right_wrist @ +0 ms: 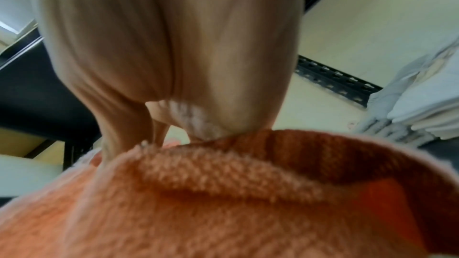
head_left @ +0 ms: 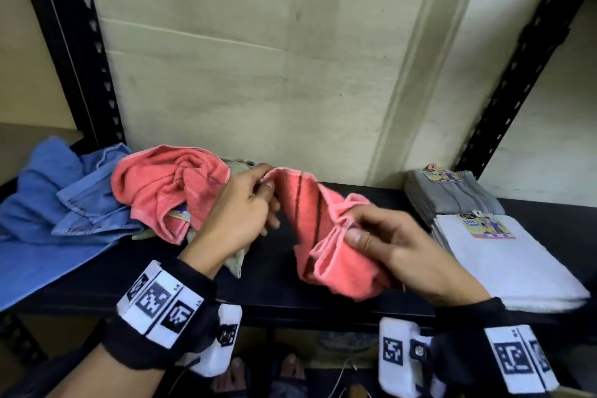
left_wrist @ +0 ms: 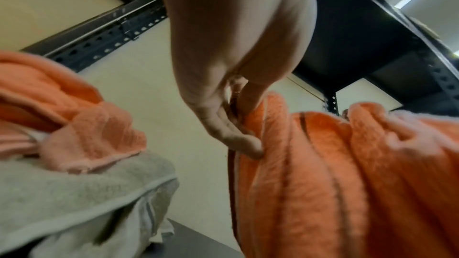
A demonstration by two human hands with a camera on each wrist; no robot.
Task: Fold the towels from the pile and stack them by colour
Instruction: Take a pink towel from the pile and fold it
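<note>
A coral-pink towel [head_left: 323, 236] with dark stripes hangs bunched between both hands above the black shelf [head_left: 268, 287]. My left hand [head_left: 248, 203] pinches its far corner; in the left wrist view the fingers [left_wrist: 238, 140] press into the towel [left_wrist: 335, 183] edge. My right hand [head_left: 381, 239] grips the near bunched hem, and the towel [right_wrist: 223, 203] fills the right wrist view below the palm. A second pink towel [head_left: 168, 187] lies crumpled on the pile at left, over a beige towel [left_wrist: 74, 193]. Folded grey towels [head_left: 452, 197] and folded white towels [head_left: 504, 262] are stacked at right.
Blue cloth [head_left: 58, 213] spreads over the shelf's left end. Black perforated uprights [head_left: 74, 52] frame the shelf, with a pale wall [head_left: 258, 58] behind. Feet in sandals [head_left: 258, 375] show below the shelf's front edge.
</note>
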